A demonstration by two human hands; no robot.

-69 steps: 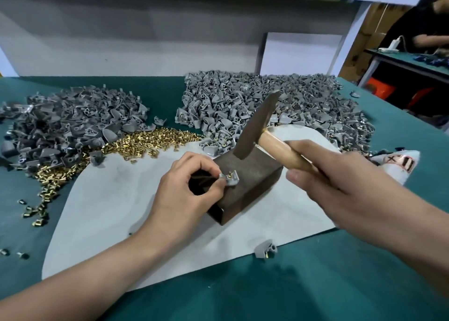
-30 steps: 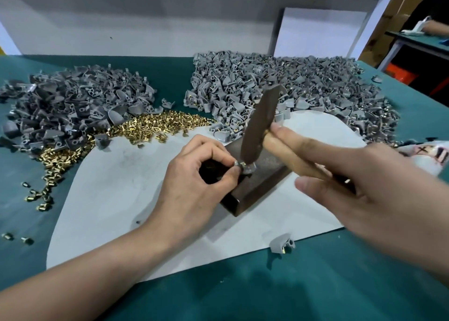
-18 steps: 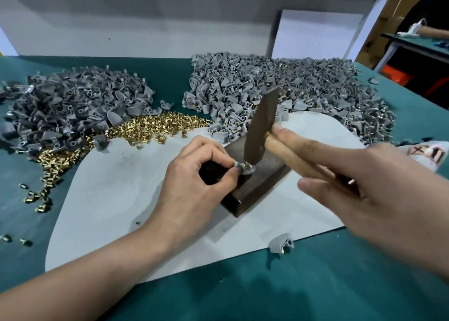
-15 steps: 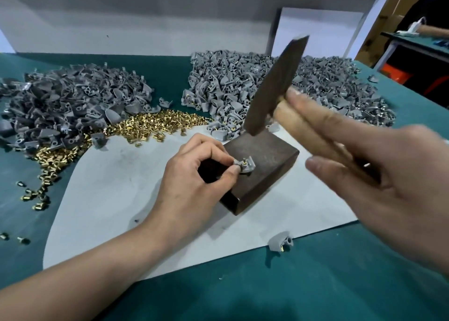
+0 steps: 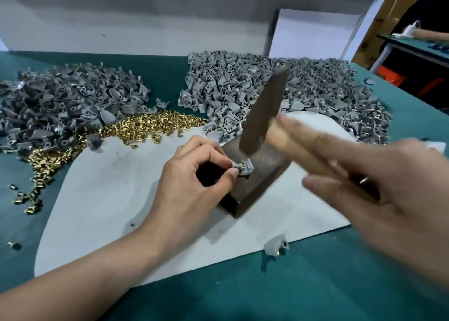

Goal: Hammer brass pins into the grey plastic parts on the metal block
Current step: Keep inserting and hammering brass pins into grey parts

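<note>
Nearest, grips the hammer (image 5: pixel 264 109) handle in the right hand (image 5: pixel 388 199), fingers closed round the wood, head raised above the metal block (image 5: pixel 267 174). Just beyond, pinches the grey plastic part (image 5: pixel 247 168) between left hand (image 5: pixel 194 187) thumb and forefinger on the block's top, brass pin (image 5: pixel 242 165) standing proud of it. Reads as mid-driving and calls next for a square blow on the pin, clear of the thumb; farther back on the table (image 5: pixel 315 291), loose pins (image 5: pixel 150 126) and grey heaps (image 5: pixel 73 109).

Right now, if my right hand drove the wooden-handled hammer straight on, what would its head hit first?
Probably the brass pin standing in the small grey plastic part on the dark metal block. The blurred right hand and hammer leave depth uncertain; the left hand pinches that part close beside.
</note>
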